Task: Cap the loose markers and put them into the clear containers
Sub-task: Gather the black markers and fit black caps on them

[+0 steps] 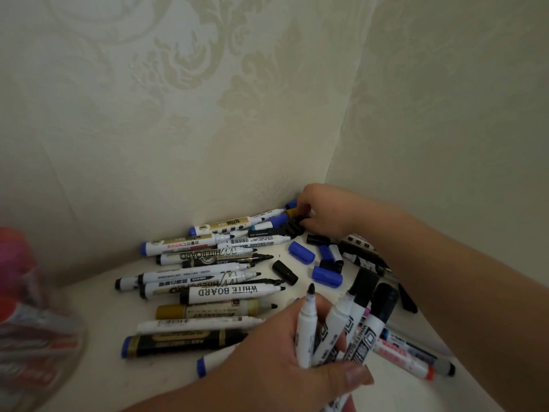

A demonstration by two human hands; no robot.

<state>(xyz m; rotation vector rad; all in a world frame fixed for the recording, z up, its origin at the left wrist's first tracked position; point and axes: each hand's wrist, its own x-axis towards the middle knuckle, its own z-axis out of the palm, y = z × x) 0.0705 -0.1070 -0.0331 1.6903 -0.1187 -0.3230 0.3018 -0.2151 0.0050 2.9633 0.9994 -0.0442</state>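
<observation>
Several markers [306, 331] in left fingers [341, 374], black cap [292, 228] in right fingers [303, 208]

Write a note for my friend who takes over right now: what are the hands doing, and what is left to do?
Left hand grips a bunch of markers; at least one is uncapped.
Right hand pinches a black cap in the far corner.
Uncapped markers lie piled on the table, with blue caps loose beside them.
Clear container, blurred at the left, already holds red markers.
Left to do: cap the pile and the held bunch, then put them into a container.
</observation>
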